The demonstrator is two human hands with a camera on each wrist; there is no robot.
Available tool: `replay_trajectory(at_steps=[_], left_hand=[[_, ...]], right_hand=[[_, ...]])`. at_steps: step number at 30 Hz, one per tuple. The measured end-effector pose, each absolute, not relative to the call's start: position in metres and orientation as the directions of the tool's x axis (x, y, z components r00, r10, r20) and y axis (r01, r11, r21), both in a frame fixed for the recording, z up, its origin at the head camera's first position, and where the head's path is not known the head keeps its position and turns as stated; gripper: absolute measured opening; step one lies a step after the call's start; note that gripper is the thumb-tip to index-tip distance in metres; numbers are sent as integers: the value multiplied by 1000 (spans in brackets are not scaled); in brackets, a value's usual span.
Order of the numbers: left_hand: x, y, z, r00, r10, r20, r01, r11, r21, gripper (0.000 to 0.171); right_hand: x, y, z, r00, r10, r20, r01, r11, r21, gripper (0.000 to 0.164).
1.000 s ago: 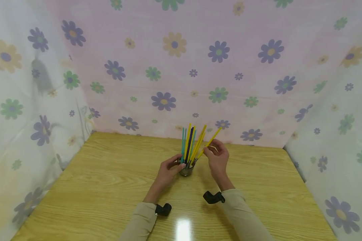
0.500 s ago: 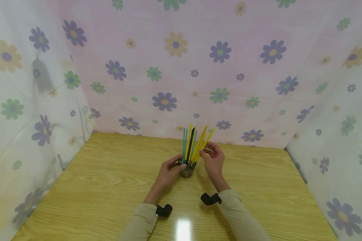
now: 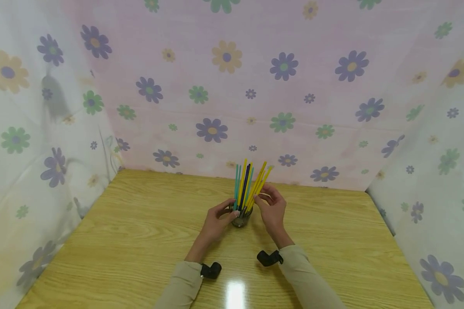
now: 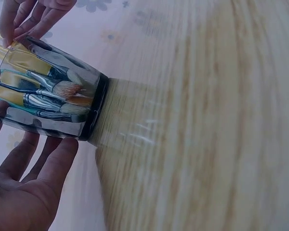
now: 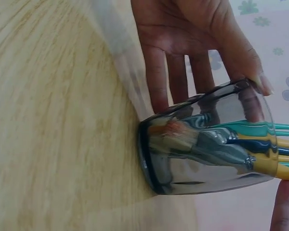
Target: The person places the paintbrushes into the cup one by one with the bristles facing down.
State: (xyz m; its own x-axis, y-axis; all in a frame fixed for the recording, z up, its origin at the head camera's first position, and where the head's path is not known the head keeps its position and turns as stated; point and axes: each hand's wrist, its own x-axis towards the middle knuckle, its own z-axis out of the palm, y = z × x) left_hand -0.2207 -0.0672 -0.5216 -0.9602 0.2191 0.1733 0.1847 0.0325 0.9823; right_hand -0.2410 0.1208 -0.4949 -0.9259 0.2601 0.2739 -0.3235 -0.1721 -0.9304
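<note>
A smoked clear glass [image 3: 240,221] stands upright on the wooden table, holding several paintbrushes with bristles down. Their handles are yellow, teal and dark blue. My left hand [image 3: 213,224] grips the glass from its left side, thumb near the rim and fingers around the far wall. With thumb and fingers, my right hand [image 3: 272,209] pinches the rightmost yellow paintbrush [image 3: 264,179] low on its handle, just above the rim. In the left wrist view the bristles [image 4: 66,89] show through the glass near its base. The right wrist view shows my right fingertips [image 5: 282,204] at a yellow handle.
The wood-grain table [image 3: 139,231] spreads around the glass on all sides. A flower-printed cloth [image 3: 247,77] hangs behind the table and along both sides. Each wrist carries a black camera mount [image 3: 268,258]. A bright light reflection lies near the table's front.
My right hand has moved left and slightly down, bringing the yellow paintbrush from a wide slant into the bunch in the glass. My left hand keeps its hold on the glass.
</note>
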Motion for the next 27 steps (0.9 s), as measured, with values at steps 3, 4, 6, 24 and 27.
replay_trajectory(at_steps=[3,4,6,24,27], left_hand=[[-220,-67,-522,-958,222,180,194,42,980,45],[-220,-67,-522,-957,223,186,200,43,979,45],[-220,-67,-523,-959,220,180,195,47,980,45],[-220,-65,-523,-968,178,175,199,125,972,47],[-217,-65,-521,-963,176,203,231,157,960,50]], right_hand=[[-241,121,-497,-924,264,278,-328,-169,-930,35],[-241,120,-497,-924,265,277,-328,-171,-929,34],[-240,120,-498,-924,265,275,-324,-163,-932,33],[-236,125,-501,-949,220,228,-241,-35,-970,37],[-230,134,-499,-966,163,200,-198,28,-980,39]])
